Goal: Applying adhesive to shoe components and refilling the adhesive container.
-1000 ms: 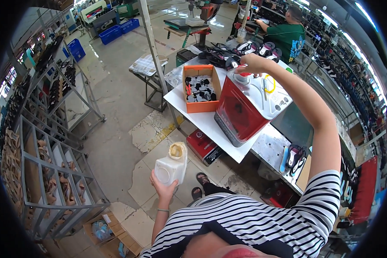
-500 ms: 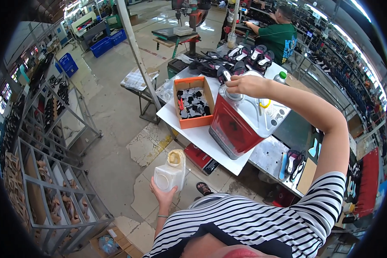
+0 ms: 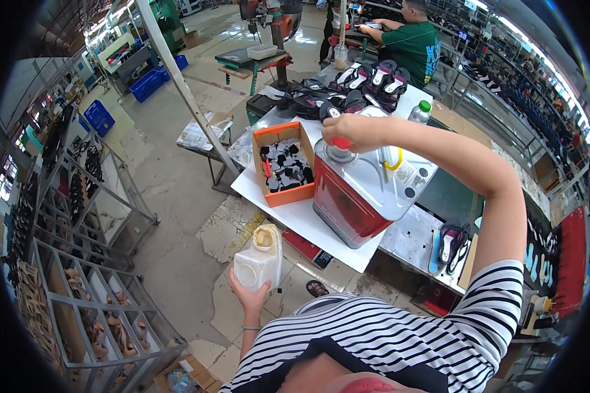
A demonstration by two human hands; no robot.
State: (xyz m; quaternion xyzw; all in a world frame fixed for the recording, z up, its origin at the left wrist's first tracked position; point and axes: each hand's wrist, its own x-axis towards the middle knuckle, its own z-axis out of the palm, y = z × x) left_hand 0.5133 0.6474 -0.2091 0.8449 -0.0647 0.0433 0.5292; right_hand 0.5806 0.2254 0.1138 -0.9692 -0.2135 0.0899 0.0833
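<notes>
My left hand (image 3: 249, 293) is wrapped around a whitish plastic bottle (image 3: 255, 262), held upright in front of the table. Its wide mouth is open and crusted with a yellowish residue. On the table stands a big red and silver metal can (image 3: 354, 209) with a yellow handle (image 3: 394, 159) on its top. My right hand (image 3: 360, 132) reaches over to the can's near-left corner. A red cap (image 3: 341, 142) is gripped in its fingers, right at the round spout (image 3: 339, 155); whether cap and spout touch I cannot tell.
An orange box (image 3: 283, 196) of dark and pale scraps sits left of the can. Behind lie several sandals (image 3: 354, 77) and a green-capped bottle (image 3: 421, 112). A person in green (image 3: 410, 49) works farther back. A metal pole (image 3: 183, 85) and shelf rack (image 3: 92, 301) stand left.
The view has shifted slightly. A red cap now shows beneath my right fingers, and more of the spout is visible. My left hand still holds the bottle in much the same place.
</notes>
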